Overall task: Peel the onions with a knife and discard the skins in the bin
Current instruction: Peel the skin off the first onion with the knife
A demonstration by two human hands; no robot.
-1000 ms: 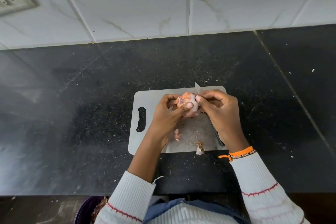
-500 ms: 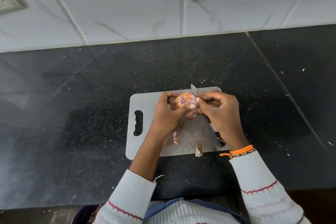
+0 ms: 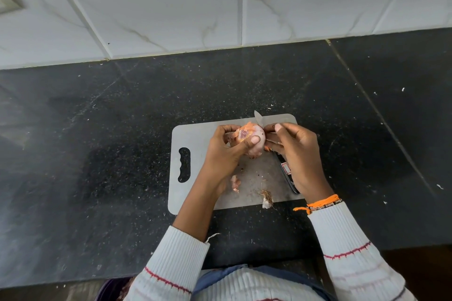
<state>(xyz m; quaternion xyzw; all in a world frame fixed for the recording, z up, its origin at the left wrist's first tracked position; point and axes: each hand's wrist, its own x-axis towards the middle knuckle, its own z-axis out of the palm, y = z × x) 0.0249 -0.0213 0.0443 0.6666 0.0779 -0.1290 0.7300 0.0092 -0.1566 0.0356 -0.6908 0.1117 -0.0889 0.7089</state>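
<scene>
just below the middle of the head view, the left hand [image 3: 221, 154] grips an onion [image 3: 253, 140] above a grey cutting board [image 3: 195, 134], thumb pressed across the front of the onion and fingers curled round its far side. orange skin is partly lifted at the top of the onion, and the paler flesh shows underneath. the right hand [image 3: 297, 154], just to the right of the onion, is closed around a knife [image 3: 286, 171]; the blade tip sticks up past the onion's upper right edge, and the dark handle runs down under the palm towards the lower right corner of the board. the blade seems to touch the onion's right side, though fingers hide the contact. on the board's lower part lie a small skin scrap [image 3: 235, 183] and a cut root end [image 3: 267, 199], the latter at the board's lower edge. the board sits on a black speckled counter [image 3: 97, 142], with white marbled tiles [image 3: 171, 2] across the upper frame. at the bottom left edge, a dark purple rim, possibly the bin [image 3: 110, 292], peeks out beside the sleeve.
</scene>
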